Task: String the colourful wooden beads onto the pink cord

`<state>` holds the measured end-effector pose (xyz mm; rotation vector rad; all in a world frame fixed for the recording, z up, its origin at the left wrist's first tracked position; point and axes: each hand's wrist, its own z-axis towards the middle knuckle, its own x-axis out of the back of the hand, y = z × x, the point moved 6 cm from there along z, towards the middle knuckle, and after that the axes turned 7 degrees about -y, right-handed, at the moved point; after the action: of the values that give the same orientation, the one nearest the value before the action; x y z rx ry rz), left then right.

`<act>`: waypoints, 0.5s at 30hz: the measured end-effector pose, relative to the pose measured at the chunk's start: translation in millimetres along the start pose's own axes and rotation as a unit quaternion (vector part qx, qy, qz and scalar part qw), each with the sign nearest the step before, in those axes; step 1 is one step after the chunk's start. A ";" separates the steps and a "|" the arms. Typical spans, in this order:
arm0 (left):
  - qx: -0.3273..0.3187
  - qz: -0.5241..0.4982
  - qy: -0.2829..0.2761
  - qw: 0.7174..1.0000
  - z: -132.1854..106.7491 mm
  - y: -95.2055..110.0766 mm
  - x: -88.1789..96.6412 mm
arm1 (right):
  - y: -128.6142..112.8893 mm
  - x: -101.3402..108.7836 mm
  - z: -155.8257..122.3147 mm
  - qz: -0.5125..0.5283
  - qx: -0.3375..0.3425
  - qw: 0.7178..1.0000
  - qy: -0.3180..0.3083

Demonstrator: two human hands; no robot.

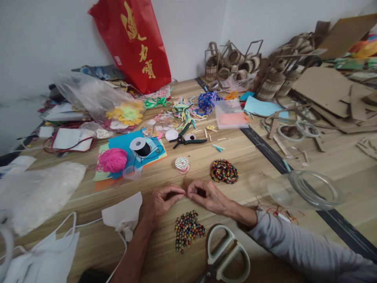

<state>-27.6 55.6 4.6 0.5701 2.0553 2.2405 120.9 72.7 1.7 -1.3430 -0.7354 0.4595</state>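
Above the middle of the table, my left hand [165,199] pinches a thin red string [185,180] between thumb and forefinger. The string runs down from a small spool [182,164] with a glittery top. Close beside it, my right hand [208,196] has thumb and forefinger pressed together, almost touching the left fingertips; what they hold is too small to make out. Just below both hands lies a loose pile of coloured beads [189,230]. Beyond my right hand sits a coiled string of similar beads [224,171].
Large scissors [225,255] lie near the front edge. Dark-handled pliers [188,140], a black thread spool [140,146] and pink yarn [112,160] lie farther back. Clear tubing [313,190] is at the right. A red bag [135,47] and small woven baskets [235,65] stand against the wall.
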 end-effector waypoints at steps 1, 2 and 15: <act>-0.005 0.001 -0.001 1.000 0.2 0.5 -0.4 | 0.0 0.1 0.0 -0.001 0.001 1.000 0.001; -0.009 0.002 -0.002 1.000 0.4 0.9 -0.9 | 0.0 0.2 0.0 -0.003 0.001 1.000 0.002; 0.013 0.046 -0.015 0.999 -3.0 -6.2 -3.1 | 0.9 -0.2 1.2 -0.013 0.009 1.000 -0.002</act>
<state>-26.9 52.6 -2.3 0.7097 2.0876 2.2419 120.1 73.6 0.8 -1.3153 -0.7484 0.4474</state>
